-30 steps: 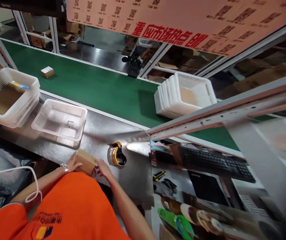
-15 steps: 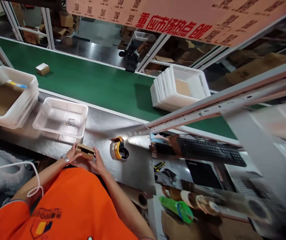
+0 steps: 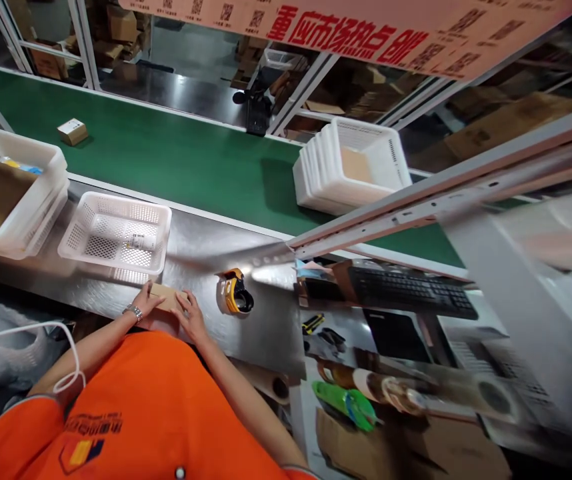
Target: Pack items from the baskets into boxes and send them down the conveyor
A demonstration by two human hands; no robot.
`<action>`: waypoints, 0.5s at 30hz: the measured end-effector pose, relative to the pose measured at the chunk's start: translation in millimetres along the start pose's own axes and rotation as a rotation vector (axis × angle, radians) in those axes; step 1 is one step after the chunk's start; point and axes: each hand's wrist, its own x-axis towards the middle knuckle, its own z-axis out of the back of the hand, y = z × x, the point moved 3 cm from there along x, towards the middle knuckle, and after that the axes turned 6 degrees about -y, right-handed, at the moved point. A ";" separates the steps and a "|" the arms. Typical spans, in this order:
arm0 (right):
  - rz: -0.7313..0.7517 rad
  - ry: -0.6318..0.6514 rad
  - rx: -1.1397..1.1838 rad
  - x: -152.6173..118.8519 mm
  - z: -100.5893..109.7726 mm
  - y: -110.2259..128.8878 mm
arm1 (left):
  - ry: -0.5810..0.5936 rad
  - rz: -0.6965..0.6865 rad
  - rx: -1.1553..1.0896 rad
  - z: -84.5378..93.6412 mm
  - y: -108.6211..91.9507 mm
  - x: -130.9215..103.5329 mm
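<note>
A small brown cardboard box (image 3: 165, 298) rests on the steel worktop (image 3: 261, 333) right in front of my body. My left hand (image 3: 146, 301), with a watch on its wrist, grips the box's left side. My right hand (image 3: 190, 317) presses on its right side and top. A yellow and black tape dispenser (image 3: 235, 293) stands on the worktop just right of my right hand. Part of the box is hidden under my fingers.
A white mesh basket (image 3: 116, 235) holding a small label sits beyond the box. Stacked white baskets (image 3: 13, 193) stand at left. The green conveyor belt (image 3: 191, 163) carries a small box (image 3: 73, 131) and a basket stack (image 3: 349, 170). A keyboard (image 3: 409, 293) lies at right.
The box has been turned and laid flatter between my hands, slightly farther from me. The view has drifted, so the baskets and belt items sit a bit further left.
</note>
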 end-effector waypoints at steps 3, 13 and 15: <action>0.023 0.043 -0.011 0.8 5.5 -2.0 | -0.004 0.050 -0.015 -2.6 -2.6 -3.2; -0.347 -0.293 -0.623 17.1 129.1 -53.0 | -0.053 0.025 0.042 -9.9 -3.6 -2.1; -0.399 -0.189 -0.556 26.4 135.2 -56.9 | -0.075 -0.088 0.093 -6.6 -5.6 1.4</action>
